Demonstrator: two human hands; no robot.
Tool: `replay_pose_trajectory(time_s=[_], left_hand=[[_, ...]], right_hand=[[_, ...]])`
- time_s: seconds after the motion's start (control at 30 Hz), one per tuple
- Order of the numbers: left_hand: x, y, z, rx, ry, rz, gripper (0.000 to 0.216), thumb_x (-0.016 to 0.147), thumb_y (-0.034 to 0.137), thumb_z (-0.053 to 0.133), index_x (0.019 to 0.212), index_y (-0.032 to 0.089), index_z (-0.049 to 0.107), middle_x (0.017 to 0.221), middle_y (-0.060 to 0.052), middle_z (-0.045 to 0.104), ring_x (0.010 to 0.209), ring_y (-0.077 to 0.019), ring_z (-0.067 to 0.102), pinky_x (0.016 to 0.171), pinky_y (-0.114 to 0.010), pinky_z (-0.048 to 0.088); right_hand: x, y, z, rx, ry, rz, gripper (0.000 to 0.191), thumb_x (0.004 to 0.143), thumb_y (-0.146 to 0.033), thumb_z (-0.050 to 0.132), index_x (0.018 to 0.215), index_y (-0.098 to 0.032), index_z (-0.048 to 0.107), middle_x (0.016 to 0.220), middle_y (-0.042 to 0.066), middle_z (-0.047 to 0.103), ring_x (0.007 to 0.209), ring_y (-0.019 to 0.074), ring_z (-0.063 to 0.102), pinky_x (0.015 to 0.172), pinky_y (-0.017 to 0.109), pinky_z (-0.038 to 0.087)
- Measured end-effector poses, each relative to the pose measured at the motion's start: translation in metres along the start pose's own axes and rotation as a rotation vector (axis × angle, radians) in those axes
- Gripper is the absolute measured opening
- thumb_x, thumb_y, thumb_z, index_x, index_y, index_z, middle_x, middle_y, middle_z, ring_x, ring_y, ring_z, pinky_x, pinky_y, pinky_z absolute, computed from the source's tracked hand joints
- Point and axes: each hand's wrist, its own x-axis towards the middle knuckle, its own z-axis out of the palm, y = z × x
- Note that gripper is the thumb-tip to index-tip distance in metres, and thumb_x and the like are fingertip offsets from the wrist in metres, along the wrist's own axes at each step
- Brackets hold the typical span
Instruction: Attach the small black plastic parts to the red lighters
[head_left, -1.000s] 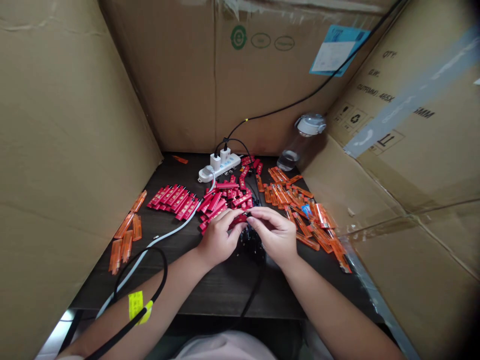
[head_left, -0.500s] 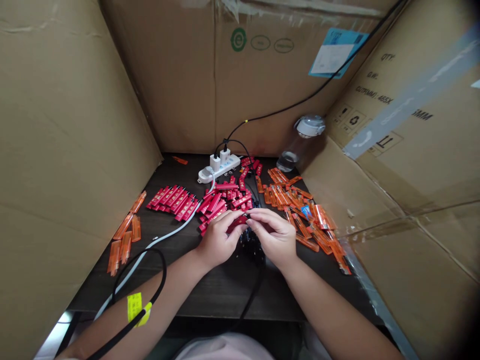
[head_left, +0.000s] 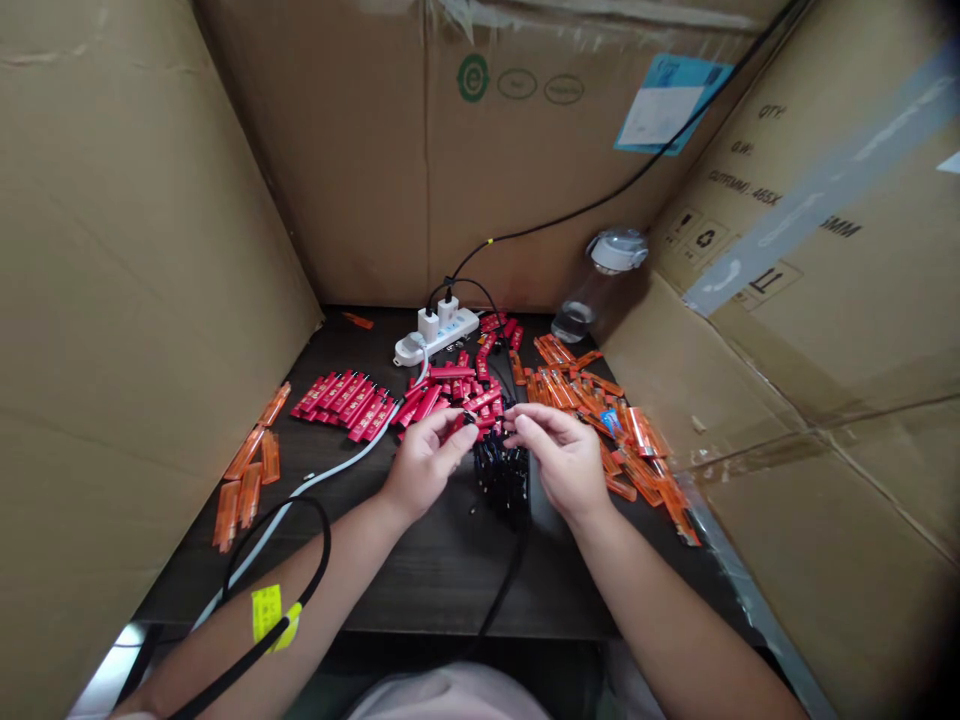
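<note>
My left hand [head_left: 421, 462] pinches a small red stick-shaped piece [head_left: 459, 422] by its dark tip, just in front of a loose heap of red pieces [head_left: 457, 392]. A short gap to the right, my right hand [head_left: 561, 455] has its fingers curled together; whether they hold anything is too small to see. Between and below both hands lies a cluster of small black parts [head_left: 502, 475] on the dark table [head_left: 442, 570]. A neat row of red pieces [head_left: 346, 392] lies further left.
Orange transparent pieces lie in a pile [head_left: 600, 415] at the right and a few [head_left: 247, 470] at the left. A white power strip [head_left: 439, 335] with plugs and a water bottle [head_left: 600, 285] stand at the back. Cardboard walls [head_left: 135, 300] enclose the table. Cables [head_left: 300, 520] cross the left front.
My hands were joined over one red piece. They have separated, the left one lifting away up-left with the red piece, the right one shifting slightly right.
</note>
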Motion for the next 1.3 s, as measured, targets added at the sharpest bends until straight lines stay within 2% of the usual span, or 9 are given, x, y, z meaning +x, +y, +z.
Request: replay_pose_trajectory(time_s=[0.1, 0.2, 0.3, 0.43, 0.5, 0.73, 0.93, 1.17, 1.3], left_hand=[[0.003, 0.008, -0.003, -0.144, 0.025, -0.103, 0.036, 0.074, 0.049, 0.069, 0.081, 0.014, 0.062, 0.058, 0.004, 0.048, 0.043, -0.0023, 0.035, 0.038, -0.015, 0.02], [0.005, 0.013, -0.006, -0.18, 0.049, -0.144, 0.035, 0.073, 0.047, 0.07, 0.074, 0.013, 0.061, 0.055, 0.005, 0.045, 0.042, -0.0017, 0.033, 0.038, -0.014, 0.017], [0.006, 0.014, -0.009, -0.194, 0.047, -0.163, 0.03, 0.072, 0.041, 0.07, 0.071, 0.012, 0.06, 0.054, 0.005, 0.045, 0.041, -0.0015, 0.032, 0.037, -0.014, 0.014], [0.007, 0.016, -0.01, -0.254, 0.025, -0.172, 0.026, 0.073, 0.035, 0.068, 0.069, 0.013, 0.055, 0.053, 0.005, 0.042, 0.04, -0.0016, 0.031, 0.036, -0.013, 0.013], [0.007, 0.017, -0.011, -0.295, 0.008, -0.176, 0.025, 0.074, 0.035, 0.066, 0.068, 0.014, 0.053, 0.053, 0.006, 0.04, 0.039, -0.0016, 0.029, 0.035, -0.013, 0.014], [0.008, 0.022, -0.012, -0.462, -0.058, -0.271, 0.027, 0.075, 0.037, 0.06, 0.064, 0.017, 0.044, 0.051, 0.007, 0.035, 0.036, -0.0027, 0.022, 0.032, -0.013, 0.016], [0.006, 0.022, -0.014, -0.578, -0.155, -0.365, 0.033, 0.079, 0.045, 0.053, 0.063, 0.018, 0.043, 0.048, 0.007, 0.03, 0.036, -0.0049, 0.021, 0.032, -0.013, 0.022], [0.006, 0.023, -0.015, -0.574, -0.256, -0.381, 0.035, 0.083, 0.046, 0.047, 0.062, 0.018, 0.046, 0.046, 0.006, 0.03, 0.036, -0.0069, 0.023, 0.032, -0.016, 0.026], [0.007, 0.022, -0.015, -0.568, -0.252, -0.388, 0.036, 0.084, 0.046, 0.045, 0.062, 0.018, 0.047, 0.045, 0.006, 0.03, 0.036, -0.0067, 0.023, 0.032, -0.015, 0.025]], right_hand=[[0.01, 0.001, -0.008, -0.005, 0.03, 0.07, 0.022, 0.072, -0.037, 0.075, 0.082, -0.018, 0.072, 0.079, 0.005, 0.071, 0.067, 0.0154, 0.065, 0.059, 0.029, 0.057], [0.015, -0.002, -0.015, -0.144, -0.058, 0.098, 0.025, 0.072, -0.04, 0.073, 0.078, -0.017, 0.071, 0.068, 0.003, 0.068, 0.06, 0.0138, 0.062, 0.056, 0.026, 0.054], [0.017, -0.01, -0.024, -0.329, -0.318, 0.126, 0.026, 0.077, -0.042, 0.068, 0.076, -0.016, 0.071, 0.061, 0.0, 0.064, 0.052, 0.0113, 0.056, 0.05, 0.023, 0.047], [0.017, -0.019, -0.039, -0.584, -0.753, 0.064, 0.024, 0.081, -0.038, 0.063, 0.076, -0.016, 0.073, 0.067, 0.001, 0.068, 0.059, 0.0122, 0.058, 0.056, 0.022, 0.044], [0.018, -0.02, -0.044, -0.696, -0.848, 0.04, 0.022, 0.082, -0.036, 0.062, 0.077, -0.016, 0.073, 0.068, 0.001, 0.069, 0.061, 0.0124, 0.058, 0.057, 0.022, 0.043], [0.026, -0.012, -0.061, -1.037, -0.658, 0.027, 0.029, 0.085, -0.038, 0.057, 0.067, -0.017, 0.068, 0.058, 0.0, 0.062, 0.052, 0.0106, 0.051, 0.048, 0.022, 0.032], [0.032, -0.007, -0.074, -1.162, -0.589, 0.036, 0.028, 0.085, -0.036, 0.057, 0.067, -0.017, 0.068, 0.063, 0.003, 0.065, 0.056, 0.0118, 0.052, 0.053, 0.023, 0.034], [0.024, -0.021, -0.06, -0.979, -1.051, 0.125, 0.017, 0.078, -0.026, 0.065, 0.087, -0.016, 0.075, 0.064, -0.001, 0.063, 0.055, 0.0091, 0.049, 0.054, 0.021, 0.035], [0.017, -0.019, -0.046, -0.984, -1.142, 0.134, 0.016, 0.074, -0.023, 0.068, 0.087, -0.017, 0.077, 0.062, -0.002, 0.062, 0.053, 0.0082, 0.049, 0.054, 0.02, 0.035]])
